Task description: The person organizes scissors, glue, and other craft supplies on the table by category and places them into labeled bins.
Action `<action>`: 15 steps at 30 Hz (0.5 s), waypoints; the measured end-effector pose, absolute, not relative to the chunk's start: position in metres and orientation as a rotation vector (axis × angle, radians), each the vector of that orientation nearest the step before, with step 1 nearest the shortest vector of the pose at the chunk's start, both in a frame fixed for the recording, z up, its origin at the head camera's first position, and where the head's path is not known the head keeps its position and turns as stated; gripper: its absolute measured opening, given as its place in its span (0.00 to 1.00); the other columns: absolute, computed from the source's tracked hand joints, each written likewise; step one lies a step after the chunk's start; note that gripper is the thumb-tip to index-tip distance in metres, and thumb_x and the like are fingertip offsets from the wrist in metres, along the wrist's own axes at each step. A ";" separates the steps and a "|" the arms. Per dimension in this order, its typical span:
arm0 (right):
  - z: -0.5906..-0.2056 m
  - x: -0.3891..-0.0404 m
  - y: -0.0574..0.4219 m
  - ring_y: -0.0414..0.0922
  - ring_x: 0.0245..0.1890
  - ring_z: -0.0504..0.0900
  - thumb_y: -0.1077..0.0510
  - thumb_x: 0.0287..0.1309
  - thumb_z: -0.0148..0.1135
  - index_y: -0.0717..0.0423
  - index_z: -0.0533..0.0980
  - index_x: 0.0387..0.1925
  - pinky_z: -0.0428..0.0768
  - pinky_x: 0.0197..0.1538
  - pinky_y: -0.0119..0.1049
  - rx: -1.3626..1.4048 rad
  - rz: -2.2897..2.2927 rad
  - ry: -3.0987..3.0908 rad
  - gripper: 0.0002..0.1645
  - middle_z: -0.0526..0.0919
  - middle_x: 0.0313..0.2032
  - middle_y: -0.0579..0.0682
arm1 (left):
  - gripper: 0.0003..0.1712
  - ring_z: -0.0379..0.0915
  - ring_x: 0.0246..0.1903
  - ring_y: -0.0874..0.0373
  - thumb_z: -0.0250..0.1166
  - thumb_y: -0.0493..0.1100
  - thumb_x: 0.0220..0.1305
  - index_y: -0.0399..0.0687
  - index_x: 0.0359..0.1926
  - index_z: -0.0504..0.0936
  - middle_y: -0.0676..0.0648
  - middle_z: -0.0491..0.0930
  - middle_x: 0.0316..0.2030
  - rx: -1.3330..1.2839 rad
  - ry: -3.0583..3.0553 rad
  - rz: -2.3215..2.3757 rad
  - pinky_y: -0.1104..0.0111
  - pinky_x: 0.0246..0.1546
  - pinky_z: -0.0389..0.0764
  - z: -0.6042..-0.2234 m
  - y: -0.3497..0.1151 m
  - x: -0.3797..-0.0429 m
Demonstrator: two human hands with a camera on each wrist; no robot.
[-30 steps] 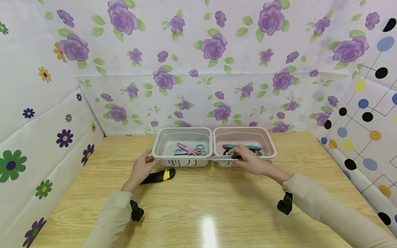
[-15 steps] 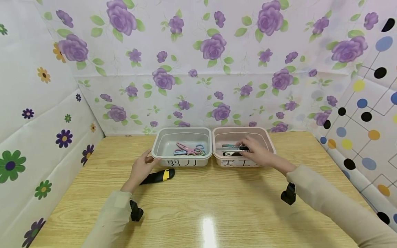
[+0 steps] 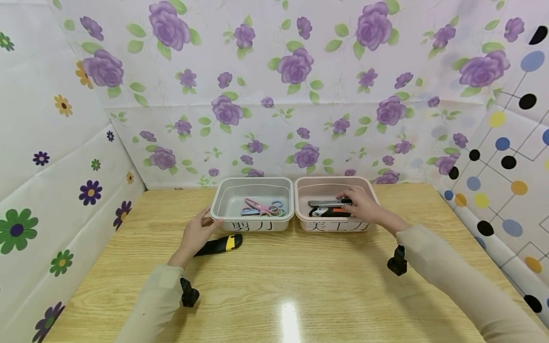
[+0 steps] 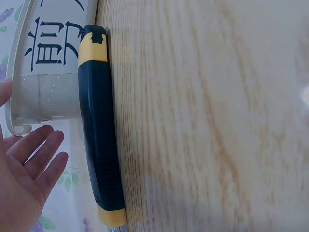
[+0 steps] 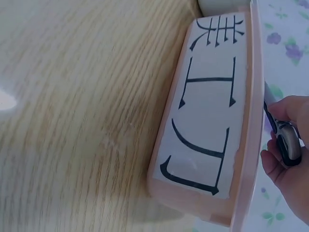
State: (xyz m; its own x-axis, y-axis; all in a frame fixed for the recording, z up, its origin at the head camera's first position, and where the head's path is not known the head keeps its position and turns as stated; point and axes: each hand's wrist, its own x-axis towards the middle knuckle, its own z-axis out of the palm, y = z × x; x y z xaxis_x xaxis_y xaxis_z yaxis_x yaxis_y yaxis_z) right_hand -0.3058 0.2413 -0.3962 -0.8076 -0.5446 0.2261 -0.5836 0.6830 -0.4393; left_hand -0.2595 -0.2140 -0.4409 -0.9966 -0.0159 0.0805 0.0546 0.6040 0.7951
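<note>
My right hand [image 3: 362, 206] is over the pink bin [image 3: 374, 190] and grips a snap-off utility knife [image 3: 328, 203], silver and black. Its rounded end [image 5: 288, 144] shows between the fingers in the right wrist view. In that bin, an orange, black and silver cutter [image 3: 330, 212] lies near the front wall. My left hand [image 3: 196, 233] rests at the left front corner of the grey bin [image 3: 218, 195], thumb on the rim, other fingers fairly straight. Below that hand lies a black tool handle with yellow bands [image 4: 100, 130]; metal shows at its near end.
Pink and blue scissors [image 3: 262, 207] lie in the grey bin. Both bins stand side by side at the back of the wooden table [image 3: 257, 286], with Chinese labels on their fronts. Flowered sheets [image 3: 266, 71] hang behind and left; a dotted sheet [image 3: 506, 190] hangs right.
My right hand has moved the utility knife from above the pink bin's front rim back and down into the bin. My left hand has stayed at the grey bin's corner.
</note>
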 end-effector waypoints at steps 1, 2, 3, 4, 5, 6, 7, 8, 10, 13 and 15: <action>-0.397 -0.307 0.241 0.55 0.44 0.70 0.66 0.57 0.56 0.67 0.73 0.48 0.69 0.43 0.49 0.939 0.765 -2.819 0.16 0.71 0.46 0.63 | 0.41 0.71 0.52 0.45 0.59 0.56 0.60 0.43 0.68 0.56 0.37 0.74 0.52 -0.037 -2.742 -1.359 0.56 0.43 0.75 -0.441 -0.214 -0.259; -0.397 -0.308 0.242 0.56 0.45 0.70 0.66 0.57 0.55 0.67 0.73 0.48 0.69 0.44 0.50 0.928 0.773 -2.831 0.16 0.71 0.47 0.63 | 0.41 0.71 0.52 0.45 0.59 0.56 0.60 0.43 0.67 0.57 0.37 0.74 0.52 -0.034 -2.740 -1.361 0.56 0.43 0.76 -0.440 -0.213 -0.259; -0.397 -0.309 0.242 0.57 0.46 0.70 0.66 0.58 0.55 0.67 0.73 0.49 0.69 0.45 0.51 0.915 0.781 -2.841 0.16 0.71 0.47 0.64 | 0.40 0.71 0.52 0.45 0.59 0.55 0.60 0.43 0.67 0.57 0.37 0.74 0.52 -0.037 -2.741 -1.358 0.56 0.43 0.76 -0.440 -0.213 -0.259; -0.397 -0.310 0.242 0.57 0.47 0.70 0.66 0.58 0.54 0.67 0.72 0.49 0.69 0.46 0.51 0.902 0.794 -2.850 0.17 0.71 0.47 0.64 | 0.40 0.71 0.52 0.45 0.59 0.55 0.60 0.42 0.67 0.56 0.37 0.74 0.52 -0.037 -2.743 -1.353 0.56 0.43 0.76 -0.439 -0.213 -0.259; -0.398 -0.311 0.242 0.58 0.47 0.69 0.66 0.58 0.54 0.67 0.72 0.49 0.68 0.46 0.52 0.888 0.804 -2.856 0.16 0.71 0.48 0.64 | 0.40 0.71 0.52 0.44 0.59 0.55 0.60 0.42 0.67 0.56 0.37 0.74 0.52 -0.040 -2.746 -1.349 0.56 0.43 0.75 -0.440 -0.213 -0.259; -0.399 -0.312 0.243 0.58 0.48 0.69 0.66 0.58 0.54 0.67 0.72 0.49 0.68 0.47 0.53 0.884 0.813 -2.856 0.16 0.71 0.48 0.65 | 0.40 0.71 0.52 0.44 0.59 0.55 0.61 0.42 0.67 0.56 0.37 0.74 0.52 -0.042 -2.748 -1.347 0.56 0.43 0.75 -0.440 -0.213 -0.259; -0.400 -0.313 0.243 0.59 0.48 0.69 0.67 0.58 0.54 0.68 0.73 0.49 0.68 0.47 0.53 0.876 0.815 -2.854 0.16 0.71 0.47 0.65 | 0.40 0.70 0.52 0.44 0.59 0.55 0.60 0.42 0.67 0.56 0.37 0.74 0.52 -0.044 -2.750 -1.345 0.56 0.43 0.75 -0.439 -0.213 -0.258; -0.401 -0.315 0.243 0.59 0.48 0.69 0.67 0.58 0.55 0.68 0.73 0.48 0.68 0.48 0.53 0.873 0.807 -2.851 0.16 0.71 0.47 0.65 | 0.40 0.70 0.53 0.44 0.59 0.56 0.60 0.42 0.67 0.56 0.37 0.74 0.52 -0.045 -2.751 -1.344 0.56 0.43 0.75 -0.439 -0.213 -0.258; -0.405 -0.318 0.242 0.58 0.47 0.71 0.67 0.57 0.55 0.68 0.74 0.47 0.69 0.47 0.53 0.891 0.764 -2.837 0.15 0.73 0.46 0.64 | 0.40 0.70 0.52 0.44 0.59 0.56 0.60 0.42 0.67 0.57 0.36 0.74 0.52 -0.051 -2.743 -1.338 0.55 0.43 0.75 -0.439 -0.214 -0.258; -0.410 -0.321 0.241 0.56 0.43 0.73 0.67 0.56 0.57 0.68 0.75 0.46 0.71 0.46 0.50 0.908 0.705 -2.834 0.14 0.75 0.42 0.62 | 0.40 0.72 0.51 0.43 0.59 0.57 0.59 0.42 0.66 0.59 0.36 0.75 0.50 -0.071 -2.716 -1.324 0.56 0.40 0.76 -0.437 -0.213 -0.256; -0.412 -0.322 0.240 0.55 0.42 0.73 0.67 0.56 0.57 0.69 0.75 0.45 0.72 0.44 0.49 0.924 0.688 -2.837 0.14 0.75 0.41 0.61 | 0.41 0.72 0.50 0.42 0.59 0.58 0.59 0.41 0.66 0.60 0.35 0.76 0.49 -0.087 -2.704 -1.315 0.57 0.39 0.77 -0.437 -0.212 -0.255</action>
